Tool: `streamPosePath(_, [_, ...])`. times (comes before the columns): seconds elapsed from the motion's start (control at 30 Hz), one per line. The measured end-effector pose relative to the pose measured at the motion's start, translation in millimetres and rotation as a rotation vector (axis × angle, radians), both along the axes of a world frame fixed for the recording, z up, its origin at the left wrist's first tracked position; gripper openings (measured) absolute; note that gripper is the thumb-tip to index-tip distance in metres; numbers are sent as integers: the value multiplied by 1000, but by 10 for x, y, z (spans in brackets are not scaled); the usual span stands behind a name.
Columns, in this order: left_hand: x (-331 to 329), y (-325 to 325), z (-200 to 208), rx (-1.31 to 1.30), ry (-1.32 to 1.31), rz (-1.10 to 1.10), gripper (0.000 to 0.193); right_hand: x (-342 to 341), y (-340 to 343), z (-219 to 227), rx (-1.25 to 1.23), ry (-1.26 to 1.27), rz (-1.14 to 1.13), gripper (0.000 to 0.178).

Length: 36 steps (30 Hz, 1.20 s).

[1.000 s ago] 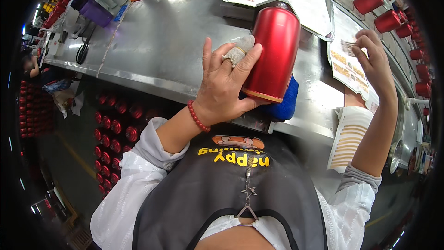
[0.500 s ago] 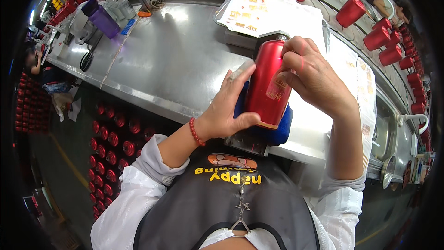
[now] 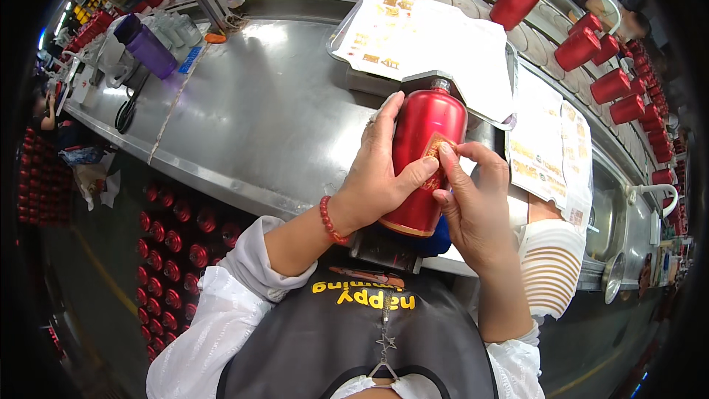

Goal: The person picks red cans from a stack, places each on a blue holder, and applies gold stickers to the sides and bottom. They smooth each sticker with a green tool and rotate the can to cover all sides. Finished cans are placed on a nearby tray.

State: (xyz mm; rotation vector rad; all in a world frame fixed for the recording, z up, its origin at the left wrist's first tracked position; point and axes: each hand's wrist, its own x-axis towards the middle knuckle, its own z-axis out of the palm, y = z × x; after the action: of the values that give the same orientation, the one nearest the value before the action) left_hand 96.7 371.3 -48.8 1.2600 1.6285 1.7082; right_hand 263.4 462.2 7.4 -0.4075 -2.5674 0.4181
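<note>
A glossy red bottle (image 3: 428,122) with a bare silvery neck and a gold band at its base lies in front of me, neck pointing away. My left hand (image 3: 377,174) is closed around its left side, with the thumb on the front. On the bottle's front is a small gold-and-red label (image 3: 437,148), tilted, with my left thumb at its edge. My right hand (image 3: 473,199) pinches the label's right edge between thumb and fingertip. The bottle rests on a blue pad (image 3: 437,240), mostly hidden beneath it.
White label sheets (image 3: 384,26) lie on a tray beyond the bottle, and more sheets (image 3: 535,133) lie to the right. Red bottles (image 3: 515,1) stand along a conveyor. A purple bottle (image 3: 148,48) and black scissors (image 3: 127,112) sit at left. Red bottles (image 3: 171,240) fill the floor below.
My right hand has come down from the bottle's upper right to its middle. My left thumb has moved up from near the base to the label, which now sits tilted.
</note>
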Motion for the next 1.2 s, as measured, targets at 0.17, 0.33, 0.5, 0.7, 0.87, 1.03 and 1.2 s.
streamPosePath(0.17, [-33,41,4,-59,49,27,87,-80,110,-41,53,-7,7,44])
streamPosePath(0.33, [-36,82,-7,-23,-2,45,84,-79,192,-50,-14,33,-13,50])
streamPosePath(0.5, [-126,87,159,-3,103,68,60,4,233,-124,-67,139,-93,53])
streamPosePath(0.7, [-106,62,173,-10,216,112,33,176,250,103,-1202,405,-50,34])
streamPosePath(0.87, [-70,33,316,-13,255,99,22,230,354,76,-1329,95,-75,23])
streamPosePath(1.03, [-73,60,354,-38,225,79,17,104,395,70,-1279,141,22,22])
streamPosePath(1.2, [-66,109,446,-163,273,79,12,198,453,27,-1092,175,42,28])
